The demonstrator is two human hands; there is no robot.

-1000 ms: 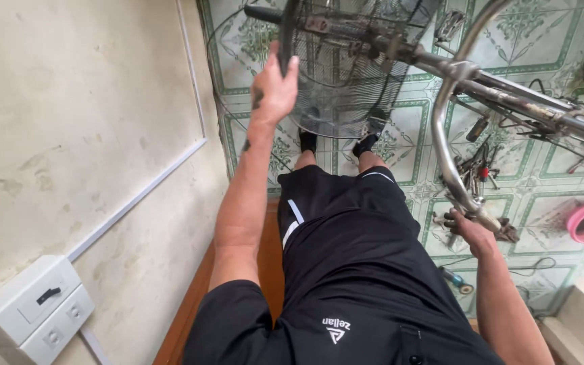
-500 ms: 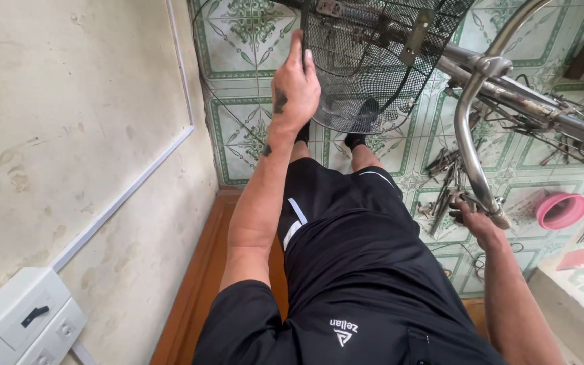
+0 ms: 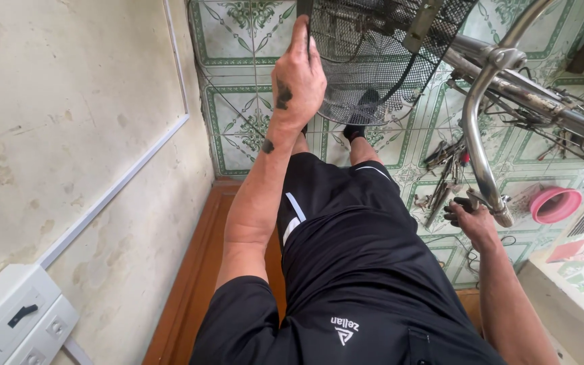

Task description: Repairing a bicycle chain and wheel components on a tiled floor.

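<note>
A bicycle stands in front of me, with a black wire mesh basket (image 3: 380, 61) at the top of the view. My left hand (image 3: 297, 81) grips the basket's left rim, arm stretched forward. A bent chrome handlebar (image 3: 474, 135) runs down from the bicycle's frame at the right. My right hand (image 3: 471, 217) is closed around the handlebar's lower end. Black shorts and a black shirt cover my legs and body below.
Several metal tools (image 3: 441, 182) lie on the green patterned floor tiles (image 3: 238, 128) beside a pink bowl (image 3: 554, 204). A plaster wall with a white switch box (image 3: 15, 318) fills the left. A brown wooden strip (image 3: 194, 284) runs along the wall's foot.
The basket and handlebar have come closer and lower in view. My left hand stays on the basket rim and my right hand stays on the handlebar end.
</note>
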